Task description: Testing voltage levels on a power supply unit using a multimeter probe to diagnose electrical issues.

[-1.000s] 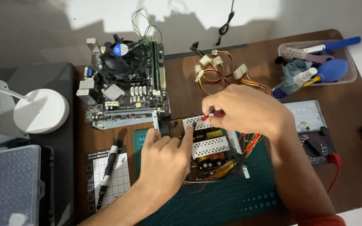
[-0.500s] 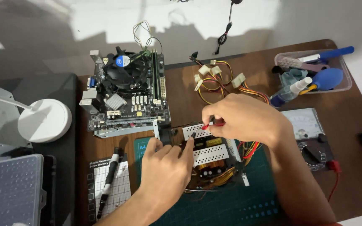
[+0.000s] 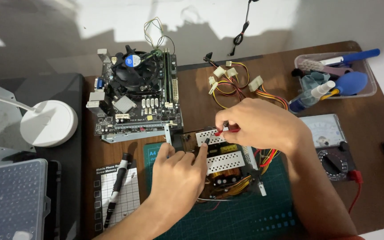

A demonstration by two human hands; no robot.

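Observation:
An opened power supply board [image 3: 226, 162] with white perforated heat sinks lies on a green cutting mat [image 3: 245, 218]. My left hand [image 3: 177, 174] holds a black probe [image 3: 205, 143] with its tip on the board. My right hand [image 3: 258, 126] pinches a red probe [image 3: 226, 130] over the board's upper edge. Coloured cables with white connectors [image 3: 232, 78] run from the board toward the back of the table.
A motherboard with a fan [image 3: 135, 95] sits at the back left. An analog multimeter [image 3: 331, 142] lies to the right, with a clear tray of tools [image 3: 337, 75] behind it. A screwdriver [image 3: 117, 186] rests on a white grid pad. A white lamp base [image 3: 48, 122] and a grey parts box [image 3: 10, 200] are at the left.
Both hands stay on the probes over the board, with only small shifts. The camera has tilted, so the scene sits lower in view.

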